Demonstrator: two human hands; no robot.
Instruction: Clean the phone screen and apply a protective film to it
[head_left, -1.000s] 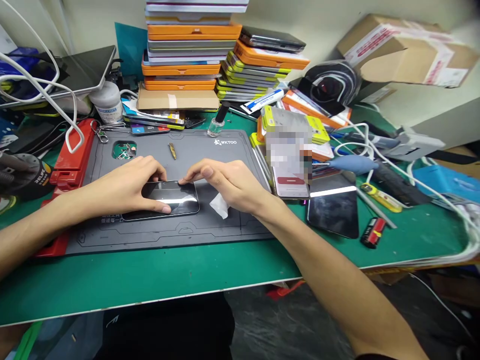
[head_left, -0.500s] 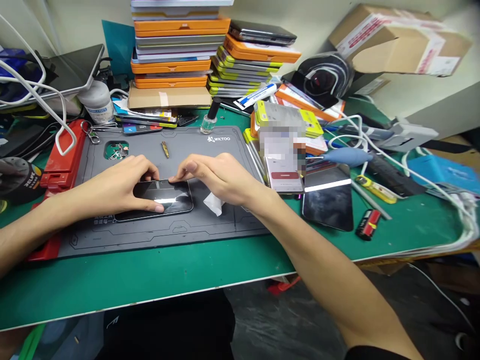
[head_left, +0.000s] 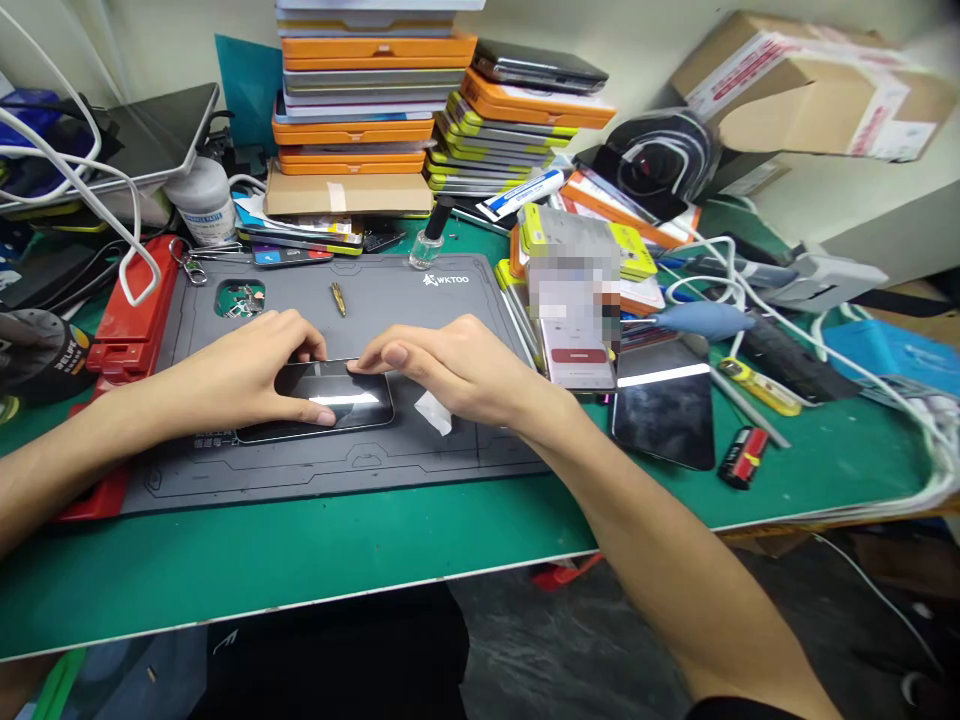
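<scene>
**Phone flat on mat, left hand clamped, right hand at far edge**

Head view: phone (head_left: 364,392) is laid glass up on the grey mat (head_left: 420,465), on the green bench (head_left: 360,550). Its left part is covered by the left hand (head_left: 259,365). Body is spanned by that hand: thumb laid on the glass toward the near edge, fingers hooked at the far edge. Read as grasped.

Right hand (head_left: 465,370) is brought in from the right, fingertips set on the far edge near the right end. Thumb is held off the glass. Whether anything is pinched there can't be told.

Key relation: phone is placed between the hands, mostly left of the right one. Left hand is nearer, being partly over it.

Long axis is run left-right, roughly along the bench's front edge; right end is pointed toward the white scrap (head_left: 435,412), which is left just beside, under the right hand. Which end is the phone's top can't be told. Brass-coloured bit (head_left: 339,299) is parked beyond the far edge.
</scene>
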